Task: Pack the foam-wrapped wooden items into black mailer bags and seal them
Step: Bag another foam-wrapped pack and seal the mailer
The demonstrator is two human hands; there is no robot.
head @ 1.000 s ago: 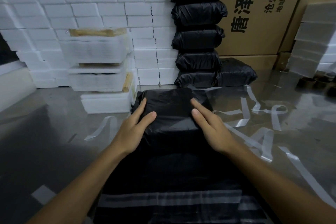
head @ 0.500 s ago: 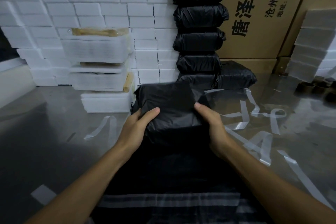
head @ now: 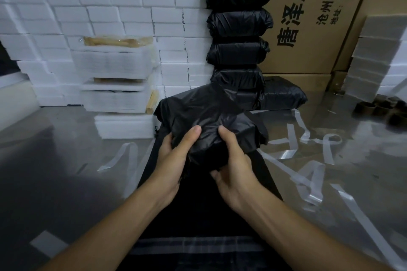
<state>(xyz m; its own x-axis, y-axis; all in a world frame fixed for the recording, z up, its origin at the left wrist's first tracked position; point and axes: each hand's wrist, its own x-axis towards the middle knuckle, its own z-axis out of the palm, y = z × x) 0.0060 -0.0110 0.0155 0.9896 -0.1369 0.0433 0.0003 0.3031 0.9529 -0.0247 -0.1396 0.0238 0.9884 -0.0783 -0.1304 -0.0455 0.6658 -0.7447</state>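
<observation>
Hands are wrapped round the near end of a filled black mailer bag (head: 211, 125), which is held lifted and tilted above the table (head: 55, 171). The left hand (head: 174, 160) grips it from the left, thumb laid over the top face and fingers curled under; the right hand (head: 236, 167) grips it from the right in the same way, thumb on top, fingers hidden beneath. Both grips are narrow and closed on the bundle, the thumbs nearly meeting at its middle.

The bulk of the parcel lies forward and upward from the grip, its long axis judged to run left to right, across the line of the forearms. Loose bag material hangs down from the grip toward the body, ending in the adhesive strip (head: 196, 246) at the bottom edge of view. Neither hand is plainly nearer the strip.

The next move is judged to be a roll or fold of the parcel toward that tail, so that the flap can be sealed. Finished black parcels (head: 237, 20) are stacked just beyond the grip, and foam-wrapped items (head: 114, 66) stand forward and to its left.
</observation>
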